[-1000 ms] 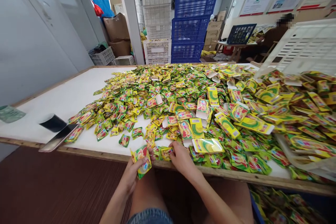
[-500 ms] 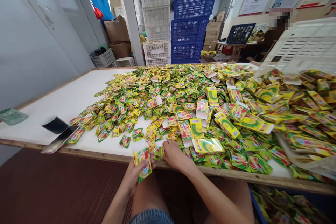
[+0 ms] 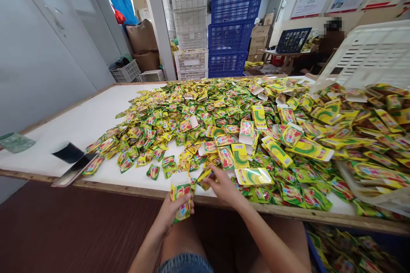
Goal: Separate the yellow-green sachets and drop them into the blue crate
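Observation:
My left hand (image 3: 177, 207) is closed around a small yellow-green carton (image 3: 182, 194) with red fruit printing, held upright at the table's front edge. The carton's white top flap stands up. Just to its right, my right hand (image 3: 221, 183) pinches a small yellow-green sachet (image 3: 205, 175) over the edge of the pile. A large heap of similar sachets (image 3: 153, 132) spreads in front of both hands. On the heap near my right hand lie several cartons, among them a yellow one (image 3: 254, 176) on its side.
A white crate (image 3: 378, 55) tips more cartons (image 3: 381, 136) onto the table at right. At left are a phone (image 3: 75, 170), a dark cup (image 3: 67, 152) and a green container (image 3: 16, 142). Blue crates (image 3: 232, 38) stand behind; a person (image 3: 329, 45) sits at the back right.
My right hand has lifted a sachet from the pile's edge. My left hand has shifted slightly right with the carton, whose white flap now shows.

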{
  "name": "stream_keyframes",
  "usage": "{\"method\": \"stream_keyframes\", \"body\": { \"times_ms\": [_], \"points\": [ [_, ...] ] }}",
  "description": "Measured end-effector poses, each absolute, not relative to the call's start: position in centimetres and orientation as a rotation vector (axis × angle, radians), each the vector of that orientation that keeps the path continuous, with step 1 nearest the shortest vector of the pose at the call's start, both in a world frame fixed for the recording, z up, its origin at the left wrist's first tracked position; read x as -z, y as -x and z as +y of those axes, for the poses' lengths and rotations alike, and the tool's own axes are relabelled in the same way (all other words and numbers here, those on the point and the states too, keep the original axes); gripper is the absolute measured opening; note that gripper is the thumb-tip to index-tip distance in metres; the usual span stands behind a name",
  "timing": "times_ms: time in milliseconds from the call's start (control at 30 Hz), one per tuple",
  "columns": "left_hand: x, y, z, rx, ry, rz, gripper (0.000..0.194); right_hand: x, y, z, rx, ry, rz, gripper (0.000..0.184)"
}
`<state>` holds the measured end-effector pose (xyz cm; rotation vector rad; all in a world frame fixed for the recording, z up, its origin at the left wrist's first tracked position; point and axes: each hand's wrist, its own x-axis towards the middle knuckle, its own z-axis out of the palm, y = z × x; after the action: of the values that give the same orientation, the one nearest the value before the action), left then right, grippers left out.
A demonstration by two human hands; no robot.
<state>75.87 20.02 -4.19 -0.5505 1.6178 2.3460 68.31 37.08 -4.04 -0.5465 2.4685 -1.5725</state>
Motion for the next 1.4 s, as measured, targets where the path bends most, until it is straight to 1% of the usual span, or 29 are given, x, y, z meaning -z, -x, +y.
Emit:
{"method": "stream_keyframes", "body": {
  "times_ms": [67, 100, 167, 267, 433, 500, 533, 600, 667, 733, 800, 867, 933, 1000, 1067, 1133, 1200, 1267, 1300, 1400],
  "points": [
    [4.2, -75.9, 20.6, -2.292, 0.507, 1.646, 0.035, 2.5, -68.5, 37.2, 1.895, 0.517, 2.251, 0.022],
    [4.1, -75.9, 20.9, -2.262, 0.463, 1.662, 0.034, 1.8, -68.6, 37.2, 1.988, 0.541, 2.162, 0.023],
    [3.9, -75.8, 21.6, -2.208, 0.364, 1.693, 0.034, 0.6, -68.9, 37.0, 2.002, 0.631, 2.158, 0.019],
    [3.4, -75.7, 22.4, -2.161, 0.266, 1.726, 0.036, -0.2, -69.1, 37.0, 1.693, 0.808, 2.478, 0.015],
    [3.1, -75.4, 23.3, -2.103, 0.176, 1.751, 0.038, -0.8, -69.4, 37.5, 1.119, 1.042, 2.792, 0.020],
    [2.9, -75.2, 23.5, -2.083, 0.122, 1.747, 0.038, -1.3, -69.5, 37.7, 0.978, 1.143, 2.850, 0.019],
    [2.7, -75.1, 23.6, -2.074, 0.096, 1.740, 0.037, -1.5, -69.5, 37.8, 0.957, 1.198, 2.864, 0.019],
    [2.3, -74.9, 23.7, -2.040, 0.027, 1.716, 0.034, -1.8, -69.5, 38.0, 1.023, 1.281, 2.867, 0.022],
    [1.9, -74.8, 23.6, -1.996, -0.043, 1.675, 0.031, -1.6, -69.5, 38.3, 1.183, 1.299, 2.844, 0.024],
    [1.9, -74.7, 23.6, -1.997, -0.081, 1.617, 0.030, -1.2, -69.6, 38.4, 1.369, 1.250, 2.819, 0.023],
    [2.1, -74.5, 23.7, -2.037, -0.096, 1.579, 0.029, -0.7, -69.9, 38.6, 1.455, 1.205, 2.824, 0.019],
    [2.6, -74.1, 23.8, -2.054, -0.133, 1.594, 0.028, -0.4, -70.4, 38.9, 1.436, 1.215, 2.862, 0.013],
    [3.2, -73.5, 24.0, -2.062, -0.157, 1.664, 0.028, -0.4, -70.9, 39.2, 1.388, 1.195, 2.933, 0.013],
    [3.7, -72.8, 24.2, -2.113, -0.149, 1.779, 0.036, -0.6, -71.3, 39.6, 1.349, 1.120, 2.990, 0.017],
    [4.0, -72.1, 24.5, -2.155, -0.144, 1.901, 0.044, -0.6, -71.6, 40.0, 1.288, 1.044, 3.001, 0.017],
    [4.2, -71.5, 24.9, -2.140, -0.181, 1.983, 0.042, -0.3, -71.7, 40.3, 1.232, 0.997, 2.979, 0.015],
    [4.3, -71.0, 25.2, -2.098, -0.239, 2.014, 0.036, 0.4, -71.8, 40.6, 1.241, 0.944, 2.951, 0.014],
    [4.3, -70.8, 25.5, -2.087, -0.285, 2.024, 0.034, 1.5, -71.8, 40.8, 1.365, 0.853, 2.937, 0.013],
    [4.4, -70.9, 25.6, -2.103, -0.294, 2.019, 0.037, 2.1, -71.8, 40.8, 1.466, 0.785, 2.931, 0.014],
    [5.1, -71.4, 25.8, -2.241, -0.281, 2.031, 0.054, 4.0, -71.8, 40.7, 1.784, 0.533, 2.898, 0.021]
  ]
}}
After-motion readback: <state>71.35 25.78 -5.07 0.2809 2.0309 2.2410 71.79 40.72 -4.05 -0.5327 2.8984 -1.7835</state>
